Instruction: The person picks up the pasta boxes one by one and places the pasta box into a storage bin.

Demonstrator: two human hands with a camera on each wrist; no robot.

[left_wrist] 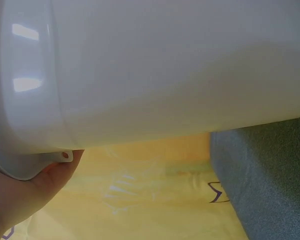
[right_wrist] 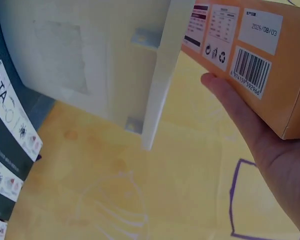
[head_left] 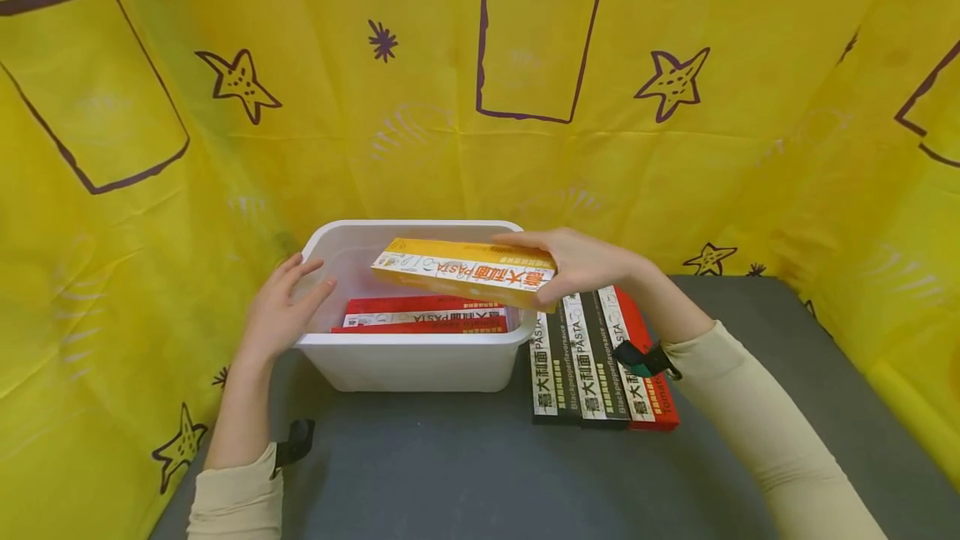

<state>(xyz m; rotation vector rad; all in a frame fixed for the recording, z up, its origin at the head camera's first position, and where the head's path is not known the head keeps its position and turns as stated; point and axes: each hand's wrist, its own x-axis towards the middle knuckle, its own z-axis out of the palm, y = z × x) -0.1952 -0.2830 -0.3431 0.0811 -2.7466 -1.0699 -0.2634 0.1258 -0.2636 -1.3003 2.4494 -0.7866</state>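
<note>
My right hand point(head_left: 588, 263) grips one end of a yellow-orange pasta box point(head_left: 457, 263), with the thumb on the near side. The box is held tilted over a white plastic bin point(head_left: 420, 367), its far end over the opening. In the right wrist view the orange side of the box point(right_wrist: 277, 47) shows a barcode and a date. Inside the bin lie red pasta boxes point(head_left: 423, 327). My left hand point(head_left: 281, 307) is at the bin's left rim with its fingers spread. In the left wrist view part of that hand point(left_wrist: 27, 197) lies against the rim.
Right of the bin, black pasta boxes point(head_left: 555, 386) and a red pasta box point(head_left: 660, 411) lie side by side on the dark grey table point(head_left: 420, 465). A yellow patterned curtain point(head_left: 420, 165) encloses the table at the back and sides.
</note>
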